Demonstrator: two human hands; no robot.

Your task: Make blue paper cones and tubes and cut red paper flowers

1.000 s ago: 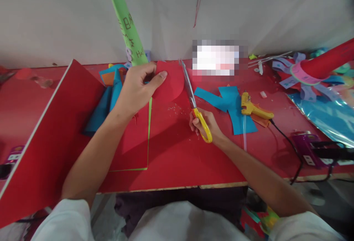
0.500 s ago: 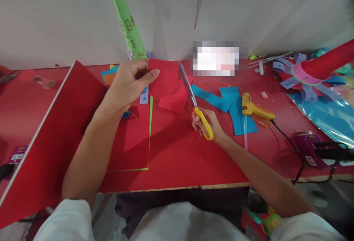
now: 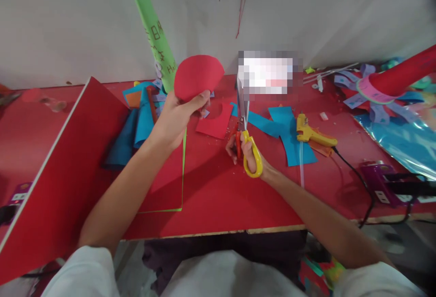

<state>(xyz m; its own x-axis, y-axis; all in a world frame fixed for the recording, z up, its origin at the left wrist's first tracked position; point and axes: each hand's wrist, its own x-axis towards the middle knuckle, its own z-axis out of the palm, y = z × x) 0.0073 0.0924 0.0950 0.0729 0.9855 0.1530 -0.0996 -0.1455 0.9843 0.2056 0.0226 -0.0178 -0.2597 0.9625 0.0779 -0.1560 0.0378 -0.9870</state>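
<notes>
In my left hand [image 3: 185,111] is a rounded piece of red felt [image 3: 198,76], pinched at its lower edge and held up above the table. My right hand [image 3: 247,151] grips scissors [image 3: 252,154] with yellow and red handles, fingers through the loops. Their blades [image 3: 242,99] point away from me, slightly parted and apart from the felt. Between the hands a red felt scrap [image 3: 216,122] with a curved cut-out lies on the table. Blue felt strips [image 3: 289,129] lie right of the scissors.
A yellow glue gun [image 3: 315,134] with a cord lies to the right, near a purple power strip [image 3: 378,183]. A red board [image 3: 68,165] leans at left beside rolled blue felt [image 3: 145,120]. A green tube with writing [image 3: 156,33] stands against the wall.
My left hand has turned and raised the red felt, which now shows a rounded edge. The scissors have swung upright and their blades have parted, away from the felt.
</notes>
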